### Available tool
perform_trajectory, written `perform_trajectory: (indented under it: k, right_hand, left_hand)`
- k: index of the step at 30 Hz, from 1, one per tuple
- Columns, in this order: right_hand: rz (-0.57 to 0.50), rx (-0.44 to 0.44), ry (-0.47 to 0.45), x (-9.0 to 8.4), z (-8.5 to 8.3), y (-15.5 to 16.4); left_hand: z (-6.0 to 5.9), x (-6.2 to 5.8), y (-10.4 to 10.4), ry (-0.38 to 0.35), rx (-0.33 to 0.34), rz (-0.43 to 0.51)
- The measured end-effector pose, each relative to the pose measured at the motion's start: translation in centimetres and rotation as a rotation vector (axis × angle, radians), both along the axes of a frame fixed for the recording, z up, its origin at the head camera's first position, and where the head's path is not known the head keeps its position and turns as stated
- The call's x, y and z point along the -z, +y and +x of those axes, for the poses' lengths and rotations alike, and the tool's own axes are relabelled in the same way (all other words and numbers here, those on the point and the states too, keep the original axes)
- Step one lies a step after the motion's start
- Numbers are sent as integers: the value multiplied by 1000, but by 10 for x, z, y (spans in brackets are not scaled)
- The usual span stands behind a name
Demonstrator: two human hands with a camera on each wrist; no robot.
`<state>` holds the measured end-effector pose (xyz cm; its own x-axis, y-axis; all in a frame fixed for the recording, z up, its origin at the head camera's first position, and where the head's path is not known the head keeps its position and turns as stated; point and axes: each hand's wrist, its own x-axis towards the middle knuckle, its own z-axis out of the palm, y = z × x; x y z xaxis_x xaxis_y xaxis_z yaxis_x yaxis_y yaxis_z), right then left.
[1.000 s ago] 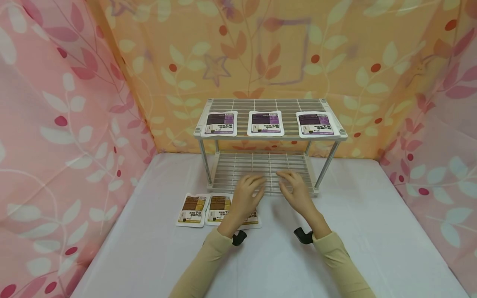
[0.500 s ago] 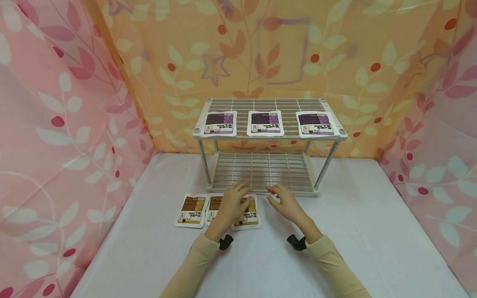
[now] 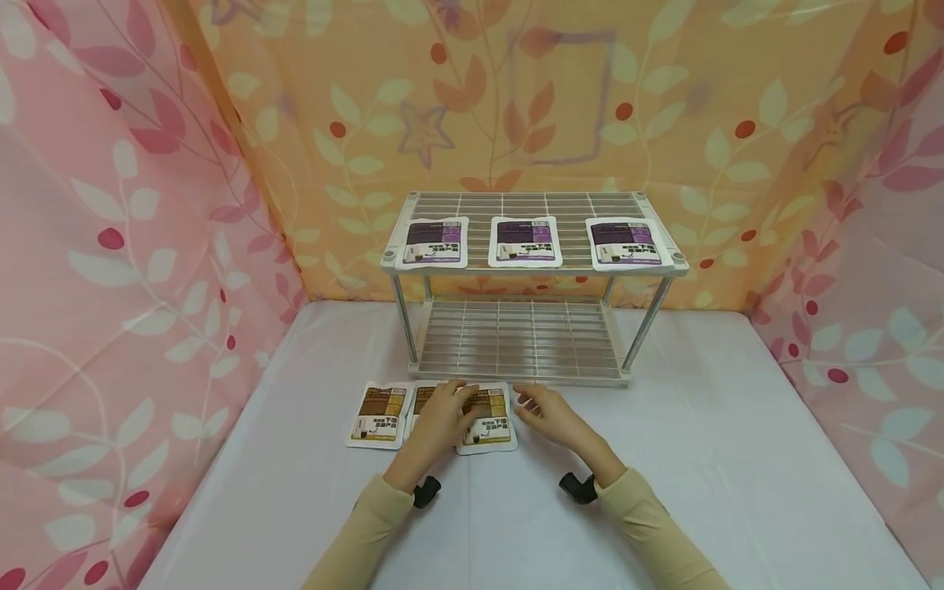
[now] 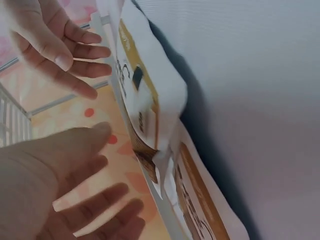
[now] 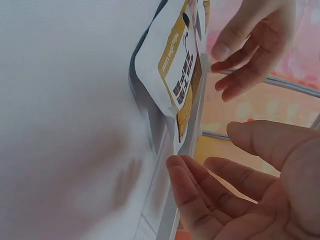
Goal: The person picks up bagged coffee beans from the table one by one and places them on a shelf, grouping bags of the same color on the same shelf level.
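The flat brown-and-yellow printed pouch lies on the white table before the white wire rack; your left hand hovers over it, your right hand just beside, fingers relaxed, holding nothing.

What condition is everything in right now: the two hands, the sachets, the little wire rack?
Left hand: fingers straight, over the brown-and-yellow sachets.
Right hand: open, fingers relaxed, holding nothing.
Three brown-and-yellow flat sachets: lying flat in a row on the white tablecloth, overlapping at their edges.
Three purple-and-white flat sachets: flat, spaced apart on the top shelf.
White two-tier wire rack: upright; lower shelf bare.
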<state>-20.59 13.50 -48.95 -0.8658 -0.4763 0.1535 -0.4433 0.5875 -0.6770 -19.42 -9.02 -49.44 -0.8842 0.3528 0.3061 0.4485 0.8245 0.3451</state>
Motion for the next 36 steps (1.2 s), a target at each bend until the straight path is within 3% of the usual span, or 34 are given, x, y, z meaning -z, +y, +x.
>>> perform_trajectory:
  k: [7, 18, 25, 36]
  right_hand:
    - [7, -34, -56, 6, 1, -5]
    - [-5, -56, -110, 13, 3, -11]
    - [-13, -29, -100, 18, 5, -14]
    - [-24, 5, -94, 12, 14, -12]
  left_hand:
    - [7, 5, -7, -4, -43, -102]
    - [13, 8, -6, -57, -61, -118]
    - [15, 10, -7, -53, -47, -76]
    - [17, 11, -7, -112, -34, 31]
